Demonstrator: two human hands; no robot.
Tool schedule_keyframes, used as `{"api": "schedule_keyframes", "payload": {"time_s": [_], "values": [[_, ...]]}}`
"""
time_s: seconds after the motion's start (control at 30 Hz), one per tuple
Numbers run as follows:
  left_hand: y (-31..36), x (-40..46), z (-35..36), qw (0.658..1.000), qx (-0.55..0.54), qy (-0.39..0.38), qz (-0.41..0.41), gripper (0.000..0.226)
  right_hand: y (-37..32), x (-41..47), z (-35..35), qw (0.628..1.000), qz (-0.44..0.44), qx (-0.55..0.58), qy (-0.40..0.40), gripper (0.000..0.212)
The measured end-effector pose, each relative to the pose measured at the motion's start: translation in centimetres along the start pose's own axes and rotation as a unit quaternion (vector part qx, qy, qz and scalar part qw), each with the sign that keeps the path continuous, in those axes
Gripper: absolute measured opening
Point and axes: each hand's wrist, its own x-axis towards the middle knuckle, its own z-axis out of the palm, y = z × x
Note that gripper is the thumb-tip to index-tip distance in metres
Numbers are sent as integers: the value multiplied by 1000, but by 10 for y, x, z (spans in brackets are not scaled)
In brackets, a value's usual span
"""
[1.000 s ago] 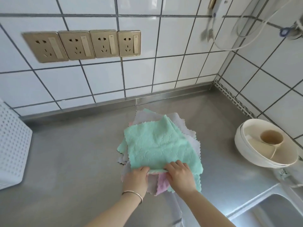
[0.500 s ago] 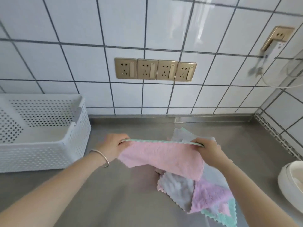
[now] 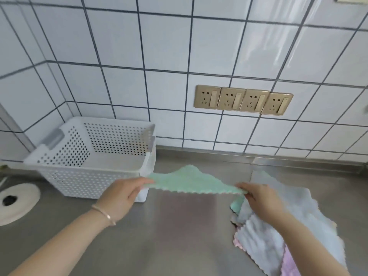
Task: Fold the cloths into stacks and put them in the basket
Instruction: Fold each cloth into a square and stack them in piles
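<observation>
Head cam view, going left to right: far left on the steel counter (image 3: 179,236) there's a round white disc (image 3: 19,202) with a dark hole in it, kinda blurry so no idea what it is exactly. Just right of that sits the white perforated basket (image 3: 89,176), pushed back near the tiled wall corner, with a grey handle (image 3: 55,137) on its left end; can't see any cloth inside it. In front of the basket's right corner is the left hand (image 3: 123,193), bracelet (image 3: 104,213) on the wrist, fingers and thumb pinching the left corner of a mint green cloth (image 3: 189,181). That cloth is stretched out flat-ish in the air above the counter between both hands, scalloped near edge facing the camera, far edge humped up in the middle. On the wall above it there's a row of four gold-coloured sockets (image 3: 243,101). The right hand (image 3: 260,200) pinches the cloth's other corner, fingers curled down over it. Under and right of that hand is the messy pile of cloths (image 3: 294,226) still lying unfolded on the counter, mostly pale grey on top, a bit of green peeking out at its left edge, and pink showing at the bottom near the frame edge.
</observation>
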Motion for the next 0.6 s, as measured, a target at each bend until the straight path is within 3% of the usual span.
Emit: {"api": "schedule_keyframes", "payload": {"time_s": [0.13, 0.23, 0.4, 0.6], "values": [[-45, -52, 47, 992, 43, -107, -43, 41, 10, -38, 68, 991, 5, -12, -135, 49], [-73, -77, 85, 981, 85, -173, -24, 51, 20, -62, 121, 983, 12, -12, -182, 49], [-90, -99, 110, 955, 128, -260, -69, 44, 23, -83, 159, 967, 21, -4, -256, 58], [-84, -99, 112, 920, 152, -349, -92, 38, 22, -83, 163, 955, 46, -24, -291, 34]]}}
